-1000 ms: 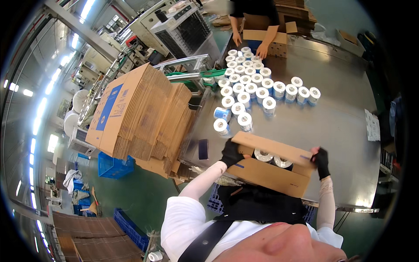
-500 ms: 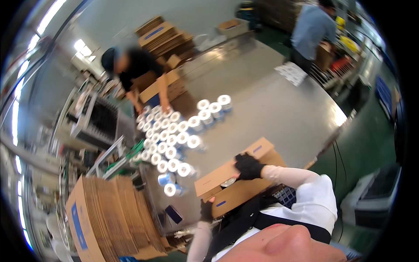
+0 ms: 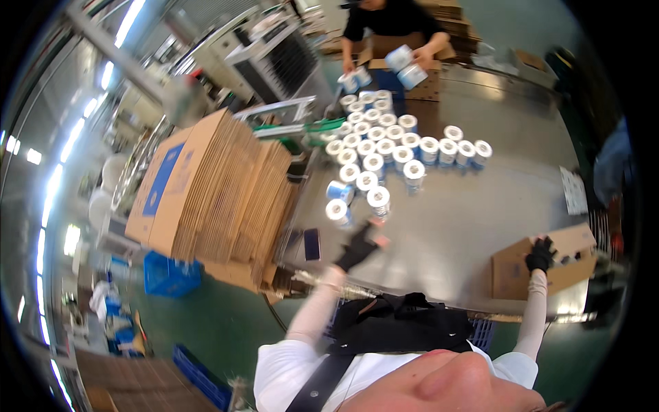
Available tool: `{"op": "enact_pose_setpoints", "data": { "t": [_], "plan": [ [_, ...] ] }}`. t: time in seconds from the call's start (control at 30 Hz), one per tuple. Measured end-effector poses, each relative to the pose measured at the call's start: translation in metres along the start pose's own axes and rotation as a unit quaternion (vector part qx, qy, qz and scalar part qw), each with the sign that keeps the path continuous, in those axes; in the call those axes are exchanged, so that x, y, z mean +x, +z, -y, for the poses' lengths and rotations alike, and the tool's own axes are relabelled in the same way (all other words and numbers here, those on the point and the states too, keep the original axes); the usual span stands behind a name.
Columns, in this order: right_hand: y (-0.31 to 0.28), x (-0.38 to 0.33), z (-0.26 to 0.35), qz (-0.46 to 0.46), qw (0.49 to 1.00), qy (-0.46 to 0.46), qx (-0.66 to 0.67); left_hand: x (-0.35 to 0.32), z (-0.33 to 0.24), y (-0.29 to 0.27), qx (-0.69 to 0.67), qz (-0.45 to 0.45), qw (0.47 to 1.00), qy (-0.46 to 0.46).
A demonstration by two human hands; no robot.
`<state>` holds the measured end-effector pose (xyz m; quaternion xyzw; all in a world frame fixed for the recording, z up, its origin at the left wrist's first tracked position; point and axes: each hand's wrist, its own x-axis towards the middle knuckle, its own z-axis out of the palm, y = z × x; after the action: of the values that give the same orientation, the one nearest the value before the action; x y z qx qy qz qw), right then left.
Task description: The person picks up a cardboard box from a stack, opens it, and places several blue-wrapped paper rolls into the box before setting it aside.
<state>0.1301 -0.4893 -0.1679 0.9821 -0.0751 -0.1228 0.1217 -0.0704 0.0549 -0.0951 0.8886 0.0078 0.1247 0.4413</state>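
Note:
My right hand (image 3: 540, 254), in a black fingerless glove, grips the top edge of an open cardboard box (image 3: 513, 269) at the right end of the steel table (image 3: 473, 220). My left hand (image 3: 358, 245), also gloved and blurred, hovers open over the table just below the nearest blue-and-white rolls (image 3: 378, 198). Several such rolls stand in rows further up the table (image 3: 384, 141).
A tall stack of flattened cardboard boxes (image 3: 220, 196) leans at the table's left end. Across the table a person in black (image 3: 391, 20) holds rolls over another box (image 3: 405, 69). A blue crate (image 3: 168, 275) sits on the green floor. A dark phone-like slab (image 3: 311, 244) lies on the table.
The box has slid from in front of me to the right end of the table. My left hand has let go of it and moved toward the rolls.

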Motion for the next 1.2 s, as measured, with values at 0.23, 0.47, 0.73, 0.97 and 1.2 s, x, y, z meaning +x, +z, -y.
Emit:
{"op": "enact_pose_setpoints", "data": {
  "t": [0.23, 0.47, 0.73, 0.97, 1.2],
  "plan": [
    [-0.060, 0.013, -0.042, -0.099, 0.989, 0.108, -0.027, -0.135, -0.011, -0.338, 0.597, -0.561, 0.573, 0.022],
    [0.004, 0.012, 0.066, -0.043, 0.987, -0.155, 0.014, -0.130, -0.007, -0.409, 0.600, -0.331, 0.559, -0.467],
    [0.025, -0.049, 0.175, 0.097, 0.845, -0.525, -0.001, -0.123, 0.022, -0.412, 0.580, -0.280, 0.621, -0.445],
    [-0.028, -0.210, 0.327, 0.110, 0.702, -0.646, 0.280, -0.083, 0.023, -0.377, 0.777, -0.284, 0.531, -0.183],
    [-0.125, -0.223, 0.301, 0.084, 0.674, -0.586, 0.442, -0.010, -0.099, -0.174, 0.606, -0.277, 0.743, 0.067]
  ]
}}
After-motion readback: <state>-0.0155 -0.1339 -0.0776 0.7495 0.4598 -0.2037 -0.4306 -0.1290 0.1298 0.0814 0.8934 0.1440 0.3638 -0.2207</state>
